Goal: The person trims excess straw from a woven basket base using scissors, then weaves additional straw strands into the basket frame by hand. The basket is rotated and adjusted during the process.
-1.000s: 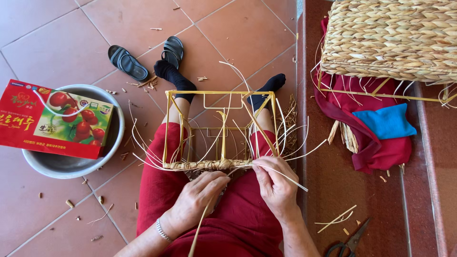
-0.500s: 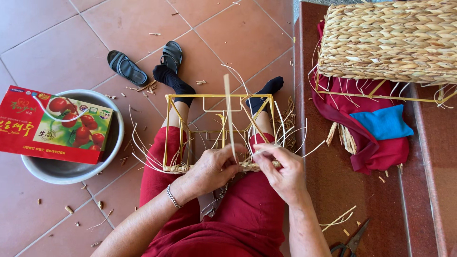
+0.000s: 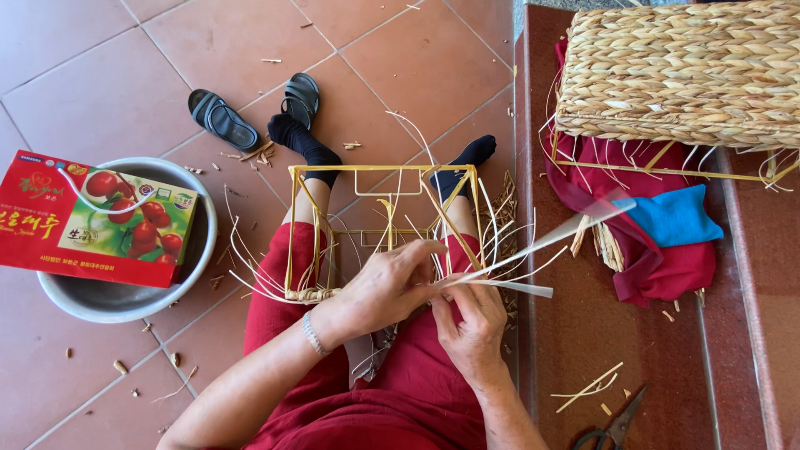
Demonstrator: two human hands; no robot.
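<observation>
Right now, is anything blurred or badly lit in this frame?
Head view: daylight is even, with soft shadows beside the sandals. The long strip running out from the left hand is smeared by motion blur; the right hand, yellow frame and woven basket look sharp. No strong glare.

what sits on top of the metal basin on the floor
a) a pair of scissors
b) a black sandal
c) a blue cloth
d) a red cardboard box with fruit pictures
d: the red cardboard box lies flat across the rim of the metal basin, left of the person's legs.
</observation>
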